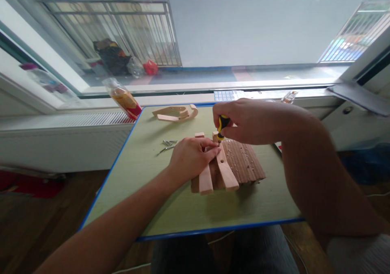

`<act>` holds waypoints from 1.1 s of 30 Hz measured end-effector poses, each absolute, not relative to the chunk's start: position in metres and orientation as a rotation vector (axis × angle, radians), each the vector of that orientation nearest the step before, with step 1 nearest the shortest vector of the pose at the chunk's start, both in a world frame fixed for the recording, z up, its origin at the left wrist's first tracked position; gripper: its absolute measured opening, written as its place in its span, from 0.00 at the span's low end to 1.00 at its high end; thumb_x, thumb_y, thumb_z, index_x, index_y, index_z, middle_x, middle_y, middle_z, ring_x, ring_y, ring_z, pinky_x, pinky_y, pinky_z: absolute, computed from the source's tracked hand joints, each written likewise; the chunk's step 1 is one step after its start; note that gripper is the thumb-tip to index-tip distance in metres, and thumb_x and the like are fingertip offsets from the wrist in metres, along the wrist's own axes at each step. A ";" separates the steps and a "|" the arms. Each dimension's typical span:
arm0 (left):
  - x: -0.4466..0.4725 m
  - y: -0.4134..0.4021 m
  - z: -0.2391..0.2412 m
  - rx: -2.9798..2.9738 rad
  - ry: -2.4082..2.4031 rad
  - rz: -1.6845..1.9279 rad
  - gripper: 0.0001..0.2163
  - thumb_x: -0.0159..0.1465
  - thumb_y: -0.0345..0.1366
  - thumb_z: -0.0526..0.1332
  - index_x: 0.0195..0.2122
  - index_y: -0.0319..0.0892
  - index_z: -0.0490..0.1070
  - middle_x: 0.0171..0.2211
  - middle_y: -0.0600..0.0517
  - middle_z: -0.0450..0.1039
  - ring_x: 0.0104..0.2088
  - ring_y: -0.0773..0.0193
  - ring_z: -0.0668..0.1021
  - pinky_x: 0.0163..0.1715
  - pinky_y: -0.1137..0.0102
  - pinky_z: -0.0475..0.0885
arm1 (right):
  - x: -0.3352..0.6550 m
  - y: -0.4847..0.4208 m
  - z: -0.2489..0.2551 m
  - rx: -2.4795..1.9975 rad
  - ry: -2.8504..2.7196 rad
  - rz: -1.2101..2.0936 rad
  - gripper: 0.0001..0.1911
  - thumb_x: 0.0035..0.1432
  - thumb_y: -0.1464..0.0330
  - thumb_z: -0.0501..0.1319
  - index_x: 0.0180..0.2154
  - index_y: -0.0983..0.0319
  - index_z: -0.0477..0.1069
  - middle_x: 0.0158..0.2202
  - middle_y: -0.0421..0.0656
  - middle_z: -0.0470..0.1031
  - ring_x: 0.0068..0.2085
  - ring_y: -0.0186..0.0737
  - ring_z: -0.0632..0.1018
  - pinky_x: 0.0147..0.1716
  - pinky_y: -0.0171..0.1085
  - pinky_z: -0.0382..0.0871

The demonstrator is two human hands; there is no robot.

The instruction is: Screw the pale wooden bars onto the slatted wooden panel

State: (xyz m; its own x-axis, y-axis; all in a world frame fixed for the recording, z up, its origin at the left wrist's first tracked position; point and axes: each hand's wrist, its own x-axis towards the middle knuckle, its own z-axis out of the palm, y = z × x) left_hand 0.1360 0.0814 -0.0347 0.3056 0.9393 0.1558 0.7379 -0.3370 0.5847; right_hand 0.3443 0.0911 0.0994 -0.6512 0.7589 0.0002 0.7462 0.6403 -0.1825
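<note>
Our right hand's [243, 121] fingers grip the screwdriver [223, 123], tip at the right of 2 wooden bars on the ridged brown board [245, 160], on the bench [170, 209]. Our left hand's [191, 156] fingers sit narrow there; we cannot tell if they pinch a screw. We should keep the shaft aligned, pressing steadily. We can read no labels.

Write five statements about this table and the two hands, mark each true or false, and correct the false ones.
1. The right hand holds a screwdriver. True.
2. The screwdriver's handle is plain red. False: it is yellow and black.
3. The left hand reaches across a wooden strip. True.
4. Small metal parts lie on the table. True.
5. The table's top is dark brown. False: it is pale green.
</note>
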 end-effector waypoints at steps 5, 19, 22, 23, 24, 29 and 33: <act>0.136 0.081 -0.032 2.172 1.493 0.671 0.11 0.67 0.48 0.68 0.45 0.55 0.89 0.36 0.52 0.87 0.33 0.60 0.82 0.33 0.64 0.72 | 0.339 0.086 0.103 -1.305 -2.750 0.255 0.06 0.57 0.75 0.60 0.36 0.59 0.71 0.30 0.41 0.76 0.27 0.35 0.65 0.28 0.41 0.51; 0.138 0.082 -0.033 2.202 1.459 0.673 0.09 0.67 0.47 0.69 0.42 0.53 0.89 0.36 0.51 0.87 0.32 0.60 0.81 0.32 0.66 0.72 | 0.332 0.083 0.104 -1.364 -2.753 0.190 0.07 0.59 0.70 0.60 0.37 0.59 0.77 0.31 0.44 0.78 0.28 0.38 0.66 0.32 0.41 0.53; 0.138 0.082 -0.032 2.205 1.464 0.653 0.10 0.67 0.46 0.69 0.43 0.53 0.89 0.36 0.50 0.87 0.32 0.60 0.81 0.31 0.66 0.71 | 0.332 0.083 0.101 -1.355 -2.758 0.181 0.08 0.59 0.71 0.60 0.38 0.60 0.78 0.31 0.45 0.77 0.29 0.38 0.67 0.32 0.42 0.53; 0.138 0.082 -0.032 2.208 1.465 0.648 0.10 0.67 0.46 0.69 0.43 0.53 0.89 0.36 0.50 0.87 0.31 0.60 0.81 0.31 0.65 0.71 | 0.332 0.083 0.100 -1.354 -2.753 0.182 0.07 0.59 0.71 0.61 0.38 0.60 0.78 0.31 0.45 0.77 0.29 0.38 0.67 0.32 0.42 0.53; 0.138 0.082 -0.032 2.214 1.464 0.645 0.10 0.67 0.46 0.69 0.43 0.53 0.89 0.36 0.50 0.86 0.31 0.61 0.80 0.31 0.65 0.70 | 0.331 0.084 0.099 -1.357 -2.745 0.187 0.07 0.59 0.71 0.61 0.38 0.60 0.78 0.31 0.45 0.77 0.29 0.38 0.67 0.32 0.42 0.53; 0.139 0.082 -0.033 2.230 1.485 0.635 0.09 0.67 0.45 0.69 0.43 0.54 0.89 0.34 0.51 0.86 0.30 0.61 0.79 0.29 0.66 0.68 | 0.330 0.085 0.095 -1.405 -2.714 0.229 0.08 0.57 0.70 0.63 0.39 0.60 0.79 0.32 0.45 0.78 0.31 0.40 0.69 0.32 0.42 0.53; 0.139 0.083 -0.033 2.235 1.469 0.633 0.09 0.67 0.45 0.69 0.43 0.54 0.89 0.34 0.51 0.86 0.30 0.61 0.79 0.29 0.66 0.67 | 0.329 0.087 0.094 -1.413 -2.713 0.198 0.08 0.56 0.69 0.64 0.39 0.59 0.80 0.32 0.45 0.78 0.31 0.41 0.70 0.32 0.43 0.54</act>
